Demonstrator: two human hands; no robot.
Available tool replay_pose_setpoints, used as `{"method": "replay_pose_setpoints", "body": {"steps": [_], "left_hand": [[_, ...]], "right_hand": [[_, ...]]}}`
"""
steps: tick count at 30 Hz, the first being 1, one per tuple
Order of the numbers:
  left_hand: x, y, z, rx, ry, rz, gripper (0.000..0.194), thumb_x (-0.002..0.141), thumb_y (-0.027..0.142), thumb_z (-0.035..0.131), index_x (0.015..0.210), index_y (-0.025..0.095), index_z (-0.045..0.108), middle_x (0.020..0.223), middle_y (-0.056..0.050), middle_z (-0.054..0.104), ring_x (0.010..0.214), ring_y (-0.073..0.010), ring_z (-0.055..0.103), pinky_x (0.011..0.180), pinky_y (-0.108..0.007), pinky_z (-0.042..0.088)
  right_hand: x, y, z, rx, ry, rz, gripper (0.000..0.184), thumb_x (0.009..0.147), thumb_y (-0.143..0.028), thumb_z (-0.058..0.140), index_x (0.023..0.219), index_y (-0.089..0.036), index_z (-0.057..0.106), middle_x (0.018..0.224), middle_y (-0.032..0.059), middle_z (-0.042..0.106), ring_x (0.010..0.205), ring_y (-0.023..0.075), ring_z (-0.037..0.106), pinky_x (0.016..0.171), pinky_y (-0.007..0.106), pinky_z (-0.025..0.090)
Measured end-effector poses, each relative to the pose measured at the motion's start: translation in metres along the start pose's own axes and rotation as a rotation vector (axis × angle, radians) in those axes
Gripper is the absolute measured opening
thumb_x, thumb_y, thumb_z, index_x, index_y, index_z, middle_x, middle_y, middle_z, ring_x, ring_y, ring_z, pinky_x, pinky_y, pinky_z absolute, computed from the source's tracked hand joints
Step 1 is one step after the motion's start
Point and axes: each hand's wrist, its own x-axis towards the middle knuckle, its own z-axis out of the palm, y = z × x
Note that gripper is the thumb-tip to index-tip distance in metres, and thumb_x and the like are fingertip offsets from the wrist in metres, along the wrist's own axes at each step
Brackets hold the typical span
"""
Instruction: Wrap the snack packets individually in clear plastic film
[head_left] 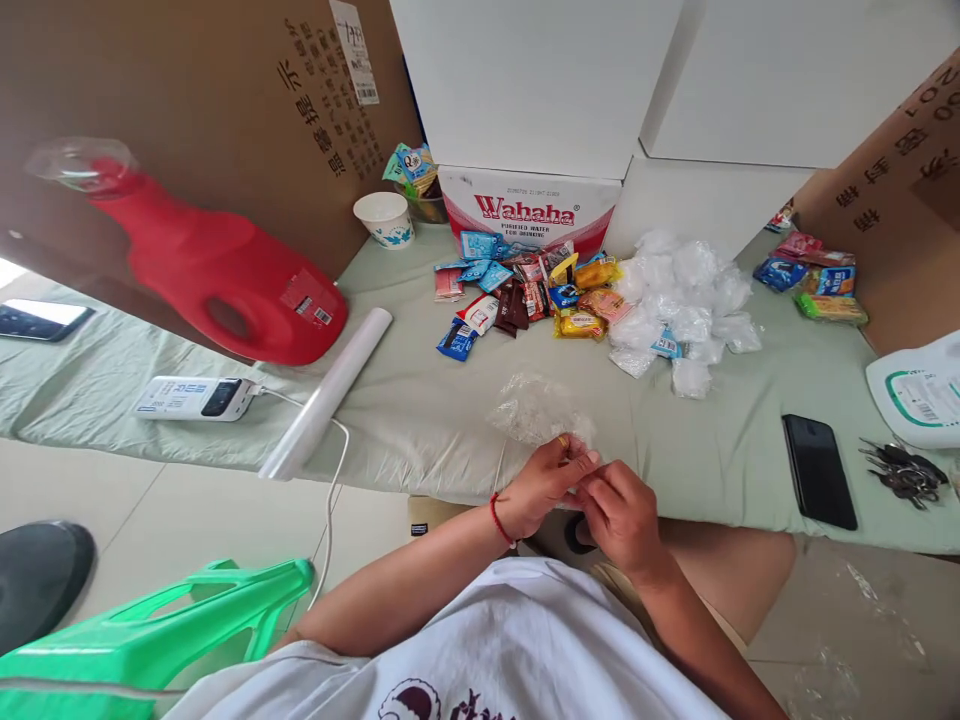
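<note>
My left hand (541,485), with a red cord at the wrist, and my right hand (621,508) meet over the front edge of the green-covered table (420,430). Both are closed, fingertips pinched together on the edge of a clear plastic bag (536,408). The bag's crumpled body lies on the cloth just beyond my fingers. Farther back spreads a heap of small wrapped snacks (517,300) in blue, red, brown and yellow packets. Against its right side rests a pile of clear, bunched-up plastic bags (682,300).
A roll of clear plastic (330,395), a power bank (196,398) and a red jug (232,270) are at left. A black phone (819,470), keys (906,470) and a white bottle (921,390) lie right. Behind stands a Wahaha carton (529,208); below left, a green stool (165,610).
</note>
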Motion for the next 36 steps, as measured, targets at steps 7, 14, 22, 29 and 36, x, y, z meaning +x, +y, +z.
{"method": "replay_pose_setpoints", "body": {"steps": [7, 14, 22, 29, 36], "left_hand": [[0.010, -0.012, -0.006, 0.434, 0.153, 0.203, 0.033, 0.086, 0.049, 0.063, 0.071, 0.019, 0.060, 0.064, 0.001, 0.054, 0.062, -0.0134, 0.047, 0.061, -0.027, 0.035], [0.005, -0.003, -0.015, 0.638, 0.146, 0.312, 0.040, 0.082, 0.053, 0.071, 0.066, 0.019, 0.059, 0.060, 0.004, 0.045, 0.060, -0.0114, 0.035, 0.058, -0.025, 0.027], [0.001, 0.004, -0.031, 0.678, 0.112, 0.338, 0.041, 0.082, 0.051, 0.073, 0.064, 0.018, 0.058, 0.059, 0.005, 0.041, 0.060, -0.0101, 0.031, 0.056, -0.025, 0.024], [-0.001, 0.023, -0.051, 0.490, 0.022, 0.271, 0.042, 0.073, 0.058, 0.079, 0.073, 0.017, 0.069, 0.060, 0.004, 0.047, 0.059, -0.0100, 0.036, 0.056, -0.025, 0.028], [-0.005, 0.023, -0.093, 0.208, 0.565, 0.392, 0.041, 0.080, 0.060, 0.073, 0.084, 0.020, 0.064, 0.057, 0.008, 0.042, 0.050, -0.0078, 0.030, 0.049, -0.022, 0.024]], "right_hand": [[0.001, 0.002, -0.014, 0.308, 0.129, 0.268, 0.033, 0.097, -0.038, 0.067, 0.128, -0.028, 0.069, 0.110, 0.0086, 0.066, 0.081, 0.0190, 0.060, 0.077, 0.035, 0.054], [0.029, 0.028, -0.005, 0.532, 0.086, 0.537, 0.032, 0.094, -0.055, 0.066, 0.093, -0.024, 0.074, 0.084, 0.0028, 0.070, 0.075, 0.0184, 0.060, 0.072, 0.031, 0.050], [0.034, 0.026, 0.000, 0.837, -0.052, 0.534, 0.044, 0.082, -0.053, 0.080, 0.115, -0.026, 0.072, 0.105, 0.0039, 0.071, 0.079, 0.0153, 0.060, 0.071, 0.028, 0.052], [0.045, 0.029, -0.002, 0.795, 0.057, 0.650, 0.035, 0.077, -0.054, 0.084, 0.086, -0.022, 0.073, 0.077, 0.0002, 0.066, 0.063, 0.0123, 0.049, 0.058, 0.026, 0.042], [0.034, 0.050, -0.020, 0.868, 0.376, 0.771, 0.045, 0.065, -0.052, 0.091, 0.084, -0.022, 0.065, 0.069, -0.0064, 0.050, 0.054, 0.0069, 0.034, 0.048, 0.022, 0.030]]}}
